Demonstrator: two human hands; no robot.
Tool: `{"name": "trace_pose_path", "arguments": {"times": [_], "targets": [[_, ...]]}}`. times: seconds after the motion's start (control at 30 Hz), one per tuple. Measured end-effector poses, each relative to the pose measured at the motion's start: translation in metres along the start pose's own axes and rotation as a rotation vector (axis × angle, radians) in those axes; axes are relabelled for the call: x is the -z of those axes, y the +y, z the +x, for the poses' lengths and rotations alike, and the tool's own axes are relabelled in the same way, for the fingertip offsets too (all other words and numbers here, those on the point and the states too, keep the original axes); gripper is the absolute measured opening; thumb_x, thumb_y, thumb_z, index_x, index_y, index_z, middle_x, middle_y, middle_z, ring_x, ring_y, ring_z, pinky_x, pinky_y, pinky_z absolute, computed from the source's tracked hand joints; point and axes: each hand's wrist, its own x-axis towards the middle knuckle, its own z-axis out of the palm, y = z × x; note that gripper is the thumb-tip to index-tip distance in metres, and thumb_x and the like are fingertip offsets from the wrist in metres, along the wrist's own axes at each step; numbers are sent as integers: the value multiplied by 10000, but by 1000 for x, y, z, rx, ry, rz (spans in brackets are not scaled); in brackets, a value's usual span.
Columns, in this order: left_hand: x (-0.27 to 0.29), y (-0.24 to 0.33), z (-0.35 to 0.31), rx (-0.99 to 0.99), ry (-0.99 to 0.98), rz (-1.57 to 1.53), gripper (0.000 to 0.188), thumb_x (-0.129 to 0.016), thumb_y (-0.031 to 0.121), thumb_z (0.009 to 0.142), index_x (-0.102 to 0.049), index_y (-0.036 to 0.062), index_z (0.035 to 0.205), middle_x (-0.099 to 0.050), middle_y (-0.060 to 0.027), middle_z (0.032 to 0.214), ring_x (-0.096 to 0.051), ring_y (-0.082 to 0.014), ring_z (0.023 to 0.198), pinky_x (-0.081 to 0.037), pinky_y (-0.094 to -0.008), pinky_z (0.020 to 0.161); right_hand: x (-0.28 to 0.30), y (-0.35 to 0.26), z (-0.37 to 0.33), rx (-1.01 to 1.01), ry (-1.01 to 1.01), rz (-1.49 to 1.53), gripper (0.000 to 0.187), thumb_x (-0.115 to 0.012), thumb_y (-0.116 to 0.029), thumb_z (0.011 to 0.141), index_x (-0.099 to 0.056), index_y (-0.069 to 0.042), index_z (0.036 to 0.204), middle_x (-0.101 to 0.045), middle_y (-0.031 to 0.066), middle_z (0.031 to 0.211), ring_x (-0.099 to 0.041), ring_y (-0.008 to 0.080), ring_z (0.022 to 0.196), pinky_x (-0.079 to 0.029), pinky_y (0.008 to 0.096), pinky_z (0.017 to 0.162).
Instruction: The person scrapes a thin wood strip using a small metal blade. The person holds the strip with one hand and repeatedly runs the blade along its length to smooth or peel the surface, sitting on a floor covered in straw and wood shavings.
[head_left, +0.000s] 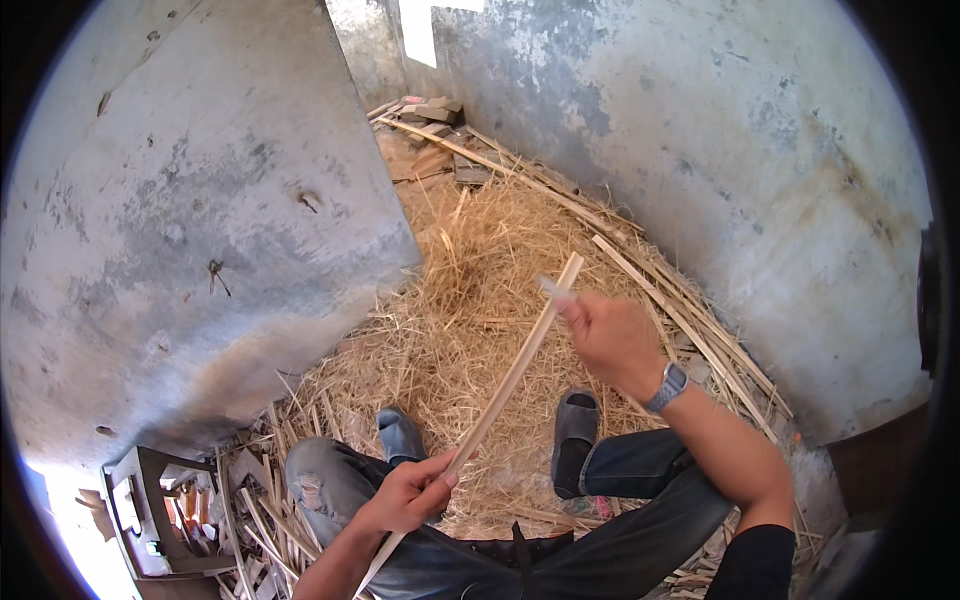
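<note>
Hands split the work: left hand (405,495) clamps the bamboo strip (515,365) steady; right hand (612,335) closes around a blade (553,288) near its top.

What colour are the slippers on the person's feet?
Grey; the slippers show best in the head view, resting on the straw.

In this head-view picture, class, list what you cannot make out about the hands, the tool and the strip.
1. Tool in the right hand: motion-blurred, its kind unclear.
2. Lower end of the bamboo strip: runs behind the left hand and off the bottom edge.
3. Right fingertips: hidden behind the hand's back.
4. Wooden crate, lower left: contents washed out by glare.
</note>
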Motion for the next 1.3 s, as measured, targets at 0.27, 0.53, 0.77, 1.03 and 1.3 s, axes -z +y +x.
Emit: {"name": "trace_pose_path", "arguments": {"times": [0.27,0.53,0.77,1.03,1.3], "targets": [[-3,1,9,-29,-59,-55,475,-500,78,1092,-448,21,1560,-471,45,649,-426,-43,547,-375,-240,515,32,86,24,-215,215,280,639,-423,-550,1092,-601,-9,802,-494,79,569,-492,249,525,-422,434,566],[-10,11,15,-59,-127,-7,543,-523,127,1096,-368,48,1610,-517,20,686,-457,-37,569,-393,-237,520,15,29,11,-89,100,650,347,-633,-390,1039,-602,-46,996,-486,-50,597,-430,65,536,-341,289,501],[-18,29,32,60,-213,-213,622,-451,178,1129,-162,121,1677,-546,-14,743,-478,-53,598,-414,-219,538,-17,-26,-32,192,-70,541,358,-599,-316,1046,-526,-32,1251,-576,104,604,-556,247,474,-395,390,459],[-19,20,44,-68,-68,-436,619,-438,160,1135,-151,179,1683,-338,33,656,-299,-64,524,-289,-239,486,-15,-35,-27,300,148,417,301,-625,-231,1032,-587,-90,1296,-598,91,710,-625,306,547,-471,422,497],[-22,27,44,-70,-107,-464,553,-444,150,1126,-252,136,1644,-297,44,640,-264,-65,477,-262,-244,464,-9,-50,-32,511,54,240,167,-756,-248,937,-730,-117,1037,-624,72,769,-628,275,566,-495,396,502]]}}
